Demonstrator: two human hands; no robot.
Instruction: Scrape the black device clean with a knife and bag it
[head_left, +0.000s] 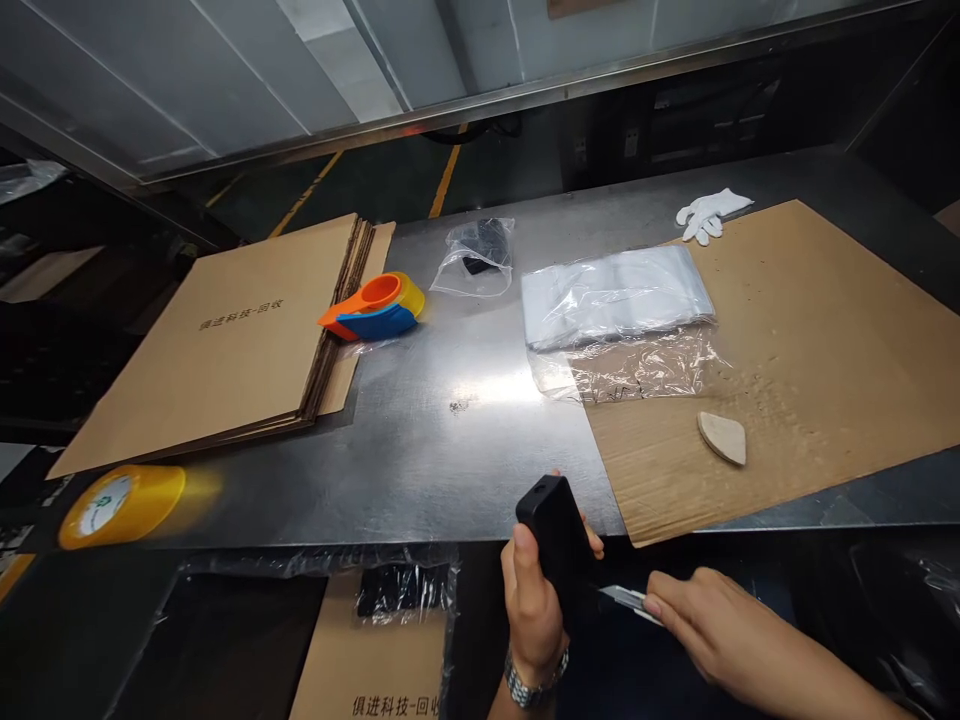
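Right hand [701,617] holds knife [630,600]; clear bag [466,281] encloses black piece [487,242]

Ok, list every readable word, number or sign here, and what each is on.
"俱进科技-回收": top of the cardboard stack.
"俱进科技-回": lower cardboard; a last character is cut off.
Yellow tape roll: green mark on its label, lettering too small to read.
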